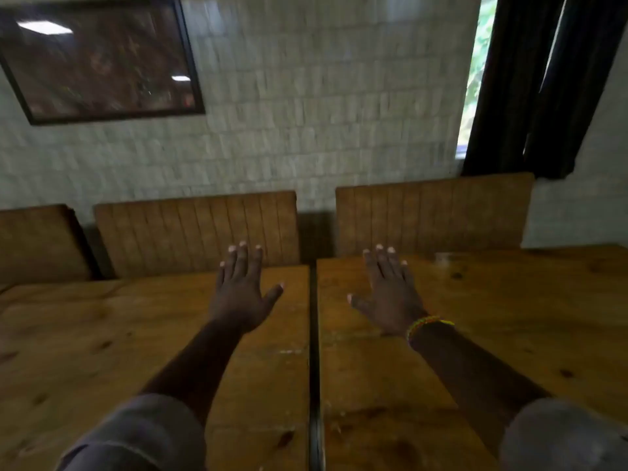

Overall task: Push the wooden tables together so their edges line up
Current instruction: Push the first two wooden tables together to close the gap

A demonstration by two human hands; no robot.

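Observation:
Two wooden tables stand side by side with a narrow dark gap running between them down the middle of the view. The left table (102, 334) and the right table (509, 317) are nearly touching, and the right one's far edge sits a little further back. My left hand (239, 294) is stretched out with fingers spread over the left table near its far right corner. My right hand (387, 294), with a beaded bracelet on the wrist, is spread over the right table near its far left corner. Neither hand holds anything.
Wooden bench backs stand against the white brick wall behind the tables: one (197, 232) on the left, one (431, 215) on the right, a third (37, 243) at the far left. A framed picture (98, 59) hangs above. A dark curtain (543, 83) flanks a window.

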